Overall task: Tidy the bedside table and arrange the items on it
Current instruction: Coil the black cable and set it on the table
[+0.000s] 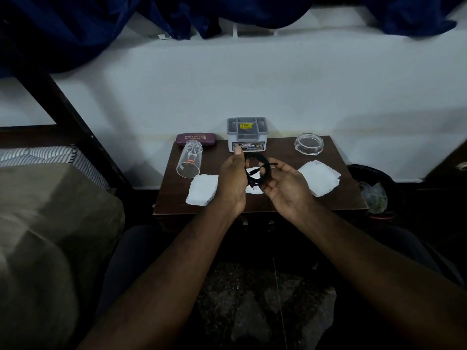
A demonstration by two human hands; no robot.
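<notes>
Just before the box (247, 134), the left hand (232, 180) pinches a coiled cable (265, 168) and the right hand (288, 188) curls round it. Presumably that keeps the loops together.

Black cable (258, 170), maroon case (195, 139), striped mattress (38, 155).

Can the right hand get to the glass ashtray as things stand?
Probably not yet: the right hand is busy holding the coiled black cable with the left hand. Nothing stands between it and the glass ashtray otherwise.
</notes>
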